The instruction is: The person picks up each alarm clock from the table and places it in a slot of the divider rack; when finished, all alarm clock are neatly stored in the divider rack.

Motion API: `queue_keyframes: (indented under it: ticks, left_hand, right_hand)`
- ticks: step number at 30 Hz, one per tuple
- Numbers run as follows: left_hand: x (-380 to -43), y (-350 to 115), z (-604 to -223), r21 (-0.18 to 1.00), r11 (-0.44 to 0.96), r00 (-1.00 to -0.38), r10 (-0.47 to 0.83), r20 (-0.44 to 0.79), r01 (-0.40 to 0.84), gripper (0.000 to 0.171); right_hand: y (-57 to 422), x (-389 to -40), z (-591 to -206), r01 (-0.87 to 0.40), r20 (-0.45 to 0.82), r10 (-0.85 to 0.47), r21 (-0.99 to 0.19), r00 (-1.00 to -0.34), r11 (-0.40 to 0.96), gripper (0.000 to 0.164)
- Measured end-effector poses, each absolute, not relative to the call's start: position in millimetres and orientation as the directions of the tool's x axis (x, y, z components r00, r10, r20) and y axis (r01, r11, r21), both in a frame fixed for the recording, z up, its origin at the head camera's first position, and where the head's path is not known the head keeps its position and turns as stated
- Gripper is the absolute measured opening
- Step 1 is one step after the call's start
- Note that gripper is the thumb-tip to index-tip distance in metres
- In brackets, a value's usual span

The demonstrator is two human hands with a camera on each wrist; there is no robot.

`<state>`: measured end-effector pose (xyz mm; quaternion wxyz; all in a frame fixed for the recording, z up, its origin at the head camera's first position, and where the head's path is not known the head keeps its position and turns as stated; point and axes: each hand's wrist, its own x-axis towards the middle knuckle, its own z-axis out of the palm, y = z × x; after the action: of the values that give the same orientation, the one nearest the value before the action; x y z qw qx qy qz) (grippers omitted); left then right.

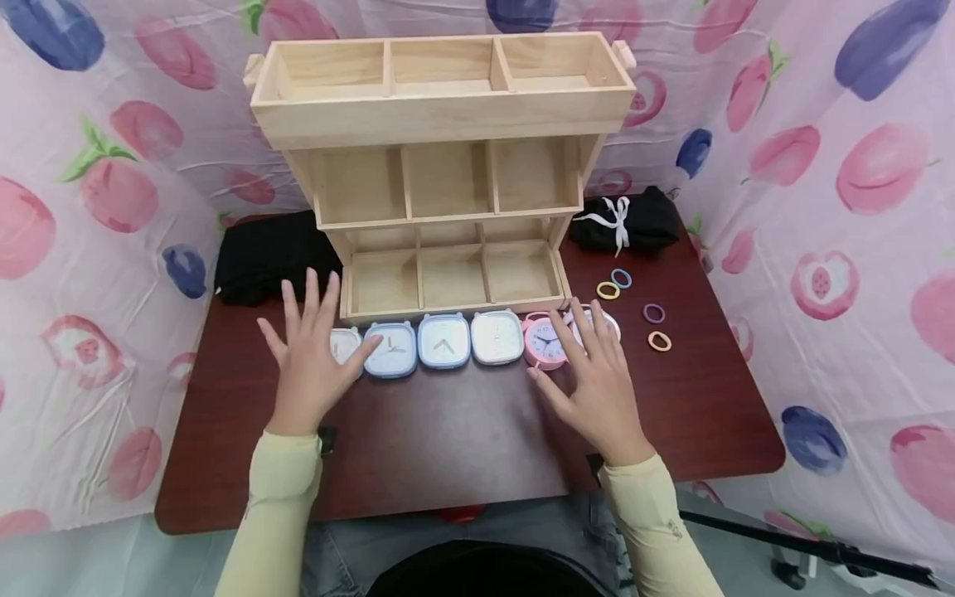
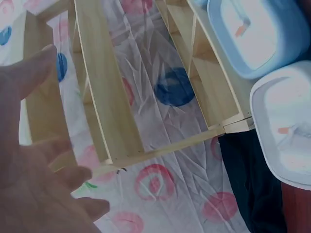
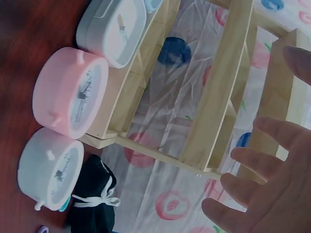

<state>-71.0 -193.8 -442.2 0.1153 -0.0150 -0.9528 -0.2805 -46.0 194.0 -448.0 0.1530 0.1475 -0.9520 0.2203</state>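
At the left grip (image 1: 310, 369): bare hand, fingers spread apart, near a white rounded-square clock (image 1: 341, 342) and a pale-blue rounded-square clock (image 1: 391, 352).
At the right grip (image 1: 601, 388): bare hand, fingers spread apart, near a pink round clock (image 1: 543, 342) and a white round clock (image 3: 50, 168).
Between the grips: second pale-blue rounded-square clock (image 1: 443, 341), second white rounded-square clock (image 1: 497, 337).
Beyond the grips: pale wooden three-tier rack (image 1: 448, 120).
Under both: dark red-brown desk (image 1: 462, 439).

Black cloth (image 1: 272, 259), dark bundle (image 1: 652, 222) (white ribbon (image 1: 618, 217) around it), four rings (image 1: 608, 298), fruit-print fabric (image 1: 858, 282), table (image 1: 477, 435).
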Motion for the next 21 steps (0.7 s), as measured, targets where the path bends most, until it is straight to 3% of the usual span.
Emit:
queue_keyframes:
  ticks: [10, 17, 21]
  left_hand:
    - [-152.8, -223.8, -439.4, 0.697, 0.699, -0.943, -0.097, 0.318, 0.163, 0.12]
    - [-203.0, -235.6, -437.0, 0.817, 0.566, -0.944, -0.198, 0.263, 0.109, 0.131]
    - [-219.4, -234.5, -438.2, 0.892, 0.418, -0.943, -0.194, 0.271, 0.17, 0.13]
  right_hand:
    - [212.3, -40.6, -472.8, -0.293, 0.308, -0.177, -0.387, -0.935, 0.874, 0.093]
    - [239.5, -42.7, -499.0, -0.201, 0.244, -0.111, -0.386, -0.963, 0.9, 0.102]
    - [255.6, -50.9, -513.7, -0.108, 0.173, -0.038, -0.418, -0.984, 0.902, 0.103]
